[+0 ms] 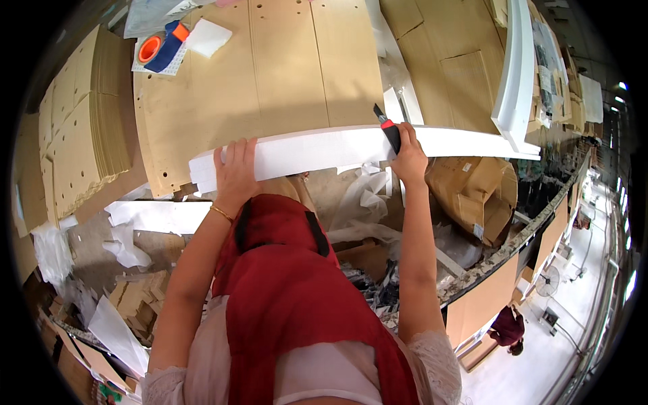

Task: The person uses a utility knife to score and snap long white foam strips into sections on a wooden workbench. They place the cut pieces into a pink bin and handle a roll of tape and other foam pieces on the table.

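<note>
A long white foam strip lies along the near edge of a plywood worktable. My left hand presses down on the strip near its left end, fingers spread over the top. My right hand grips a utility knife with a red and black handle, its blade set into the foam near the strip's middle. White foam offcuts hang and lie below the strip, between my arms.
A tape dispenser and a white foam block sit at the table's far left. Stacked cardboard sheets stand left. A white foam frame piece lies right, a crumpled brown box below it. Another person stands far below right.
</note>
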Demonstrator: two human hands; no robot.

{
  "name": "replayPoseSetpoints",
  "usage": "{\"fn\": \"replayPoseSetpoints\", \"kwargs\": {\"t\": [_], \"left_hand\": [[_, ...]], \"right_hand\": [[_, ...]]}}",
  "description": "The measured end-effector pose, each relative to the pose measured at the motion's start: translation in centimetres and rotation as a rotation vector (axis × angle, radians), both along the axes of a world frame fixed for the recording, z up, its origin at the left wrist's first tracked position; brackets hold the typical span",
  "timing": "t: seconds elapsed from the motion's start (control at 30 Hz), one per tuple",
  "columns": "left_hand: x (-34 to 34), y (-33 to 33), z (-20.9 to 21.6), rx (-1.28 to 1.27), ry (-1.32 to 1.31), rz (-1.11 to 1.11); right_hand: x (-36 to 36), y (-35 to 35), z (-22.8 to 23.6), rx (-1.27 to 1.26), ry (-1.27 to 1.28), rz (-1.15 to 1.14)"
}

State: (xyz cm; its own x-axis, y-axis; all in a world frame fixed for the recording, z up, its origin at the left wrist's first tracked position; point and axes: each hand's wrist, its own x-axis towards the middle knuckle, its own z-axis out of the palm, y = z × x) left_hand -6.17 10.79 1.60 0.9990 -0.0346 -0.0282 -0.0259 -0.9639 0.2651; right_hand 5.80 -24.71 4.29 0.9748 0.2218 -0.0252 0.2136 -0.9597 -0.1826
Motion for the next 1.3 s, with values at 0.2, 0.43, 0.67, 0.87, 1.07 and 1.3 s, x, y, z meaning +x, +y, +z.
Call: {"fn": "replayPoseSetpoints", "kwargs": {"t": [0.2, 0.43, 0.67, 0.87, 1.07, 1.3], "left_hand": [[1.1, -0.4, 1.9, 0.033, 0.059, -0.035], [-0.5, -0.5, -1.8, 0.055, -0.078, 0.013], [-0.7, -1.3, -1.6, 0.150, -0.167, -0.047], [-0.8, -0.8, -3.0, 0.152, -0.150, -0.035], [0.2, -1.5, -1.4, 0.065, 0.067, 0.003], [-0.7, 1.2, -5.0, -0.117, -0.117, -0.056]], "right_hand": [[-0.2, -2.0, -0.9, 0.088, 0.102, -0.081], [0.7, -0.7, -3.5, 0.010, 0.170, -0.060], [0.0, -1.7, -3.1, 0.075, 0.089, -0.085], [0.2, -1.4, -3.7, 0.009, 0.119, -0.107], [-2.0, -0.6, -1.3, 0.246, 0.058, -0.179], [-13.1, 11.4, 1.1, 0.844, 0.579, -0.377]]}}
